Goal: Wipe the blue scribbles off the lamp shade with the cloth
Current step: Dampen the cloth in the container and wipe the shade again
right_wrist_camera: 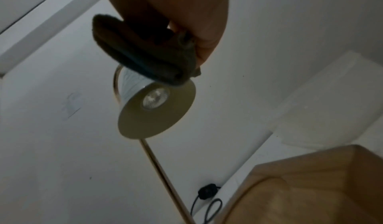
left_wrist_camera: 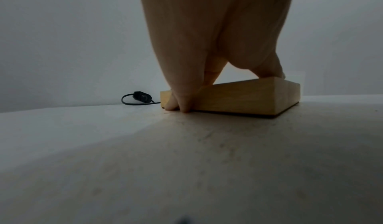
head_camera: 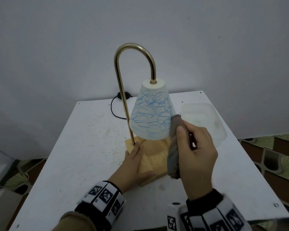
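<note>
From my head cam the lamp shade (head_camera: 153,112) hangs dead centre over the white counter (head_camera: 73,155), blue scribbles (head_camera: 154,110) all over the side facing me. My right hand (head_camera: 195,157) is curled round the grey cloth (head_camera: 173,147), and the cloth's top end touches the shade's edge at about 3 o'clock; the rest of it droops down past my palm. My left hand (head_camera: 135,165) lies flat on the wooden base (head_camera: 157,157) at 6 o'clock from the shade, fingers straight, fingertip right by the foot of the brass stem (head_camera: 122,90). The left wrist cam adds something the head cam can't: the outer fingers (left_wrist_camera: 178,103) wrap down over the base's side and reach the counter. The right wrist cam looks up from underneath, so I get the bulb (right_wrist_camera: 155,98) inside the shade's open bottom, and no scribbles at all. A clear plastic tub (head_camera: 205,120) sits at 3 o'clock, a black cord switch (head_camera: 123,95) at 11 o'clock by the wall.
</note>
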